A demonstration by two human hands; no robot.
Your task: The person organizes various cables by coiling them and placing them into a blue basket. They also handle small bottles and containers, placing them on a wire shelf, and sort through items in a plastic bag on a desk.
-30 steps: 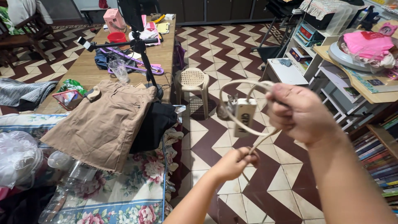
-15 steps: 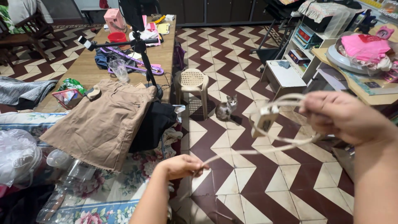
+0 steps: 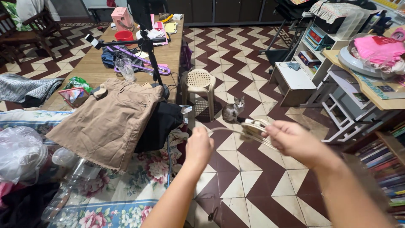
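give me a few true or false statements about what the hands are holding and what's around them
1. Both hands grip a white cord. True: the left hand and right hand each hold the white cord.
2. A white plug block sits by the right hand. True: the plug block is at its fingers.
3. A dog lies on the floor. False: a small cat sits on the zigzag tiles.
4. The beige stool is tipped over. False: it stands upright beside the wooden table.
5. The tan garment is on the floor. False: it is spread over the floral cloth.
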